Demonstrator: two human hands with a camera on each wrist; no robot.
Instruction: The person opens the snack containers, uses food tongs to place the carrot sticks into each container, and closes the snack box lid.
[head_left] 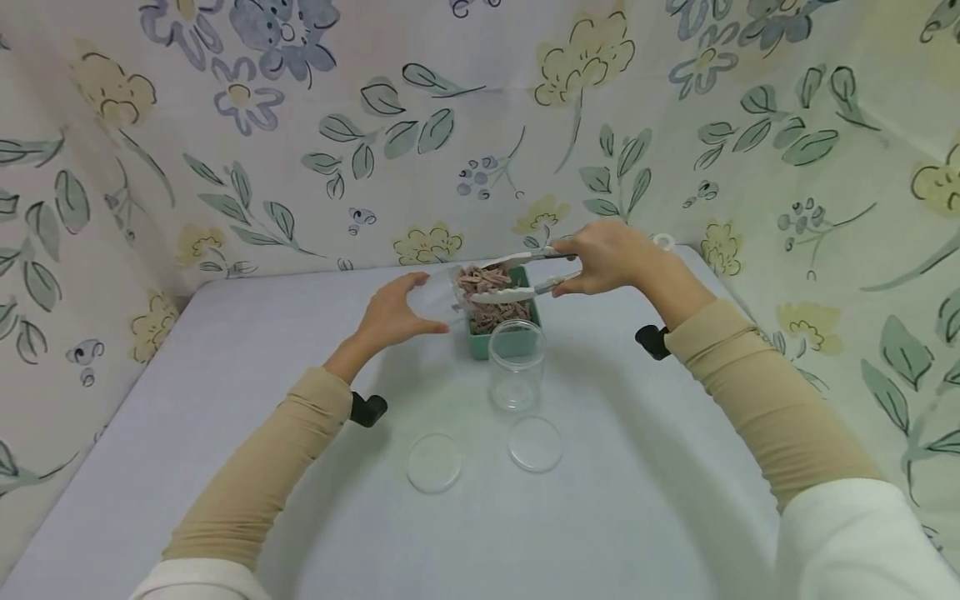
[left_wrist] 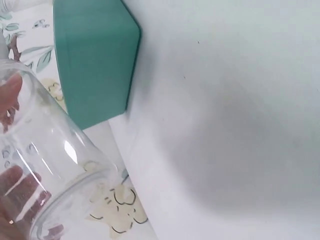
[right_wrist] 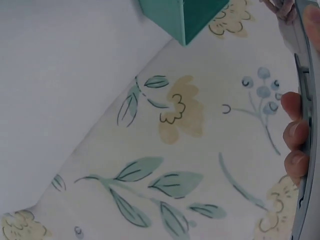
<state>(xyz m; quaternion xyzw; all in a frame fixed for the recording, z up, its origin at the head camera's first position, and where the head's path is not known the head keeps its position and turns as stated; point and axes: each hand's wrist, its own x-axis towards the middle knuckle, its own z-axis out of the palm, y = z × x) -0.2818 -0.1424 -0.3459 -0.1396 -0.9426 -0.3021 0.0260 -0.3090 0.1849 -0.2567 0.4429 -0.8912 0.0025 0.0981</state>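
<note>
My left hand [head_left: 392,313] grips a clear plastic jar [left_wrist: 65,140], tilted on its side with its mouth facing right. My right hand [head_left: 606,257] holds a pair of tongs [head_left: 504,296] with white tips and metal arms. Between the tips is a clump of brownish-pink strips [head_left: 477,280], right at the jar's mouth. Below them stands a green box [head_left: 483,347] with more of these strips inside. In the right wrist view, curled fingers [right_wrist: 296,135] wrap the tongs' handle at the right edge.
A second clear jar [head_left: 517,379] stands upright in front of the green box. Two round clear lids, a left lid [head_left: 435,463] and a right lid [head_left: 536,445], lie flat nearer to me. A flower-patterned cloth [head_left: 480,125] hangs behind the white table [head_left: 600,500].
</note>
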